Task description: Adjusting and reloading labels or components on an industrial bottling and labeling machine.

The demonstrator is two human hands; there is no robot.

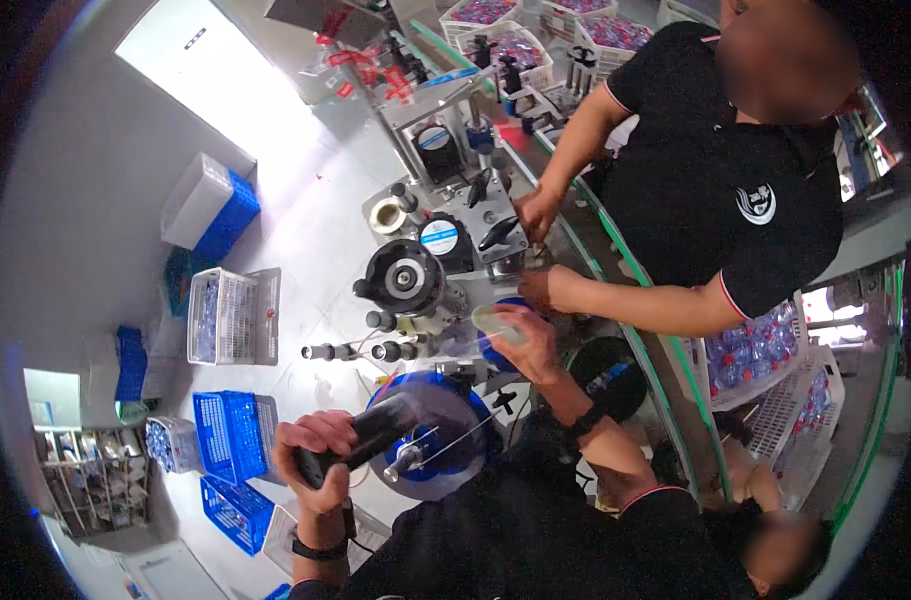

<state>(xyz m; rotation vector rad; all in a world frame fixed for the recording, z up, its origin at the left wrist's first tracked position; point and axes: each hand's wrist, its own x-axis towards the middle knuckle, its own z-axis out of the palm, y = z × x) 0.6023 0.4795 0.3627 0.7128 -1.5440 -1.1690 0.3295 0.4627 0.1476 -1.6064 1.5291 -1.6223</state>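
Observation:
My left hand is closed around a black barrel-shaped tool, blurred at its far end, with a dark cable hanging below the hand. The tool is held above a large blue reel with a metal spindle in its middle. My right hand reaches into the machine beside a small blue roller. Its bent fingers meet a pale, rounded thing too blurred to name. Left of that hand stands a black ribbed round wheel. A co-worker's two hands rest at the machine's metal plate, close to my right hand.
A conveyor with green-edged rails runs along the right, with the co-worker behind it. White crates of bottles stand beyond. Blue baskets and a white crate sit on the floor at left. Another person is at lower right.

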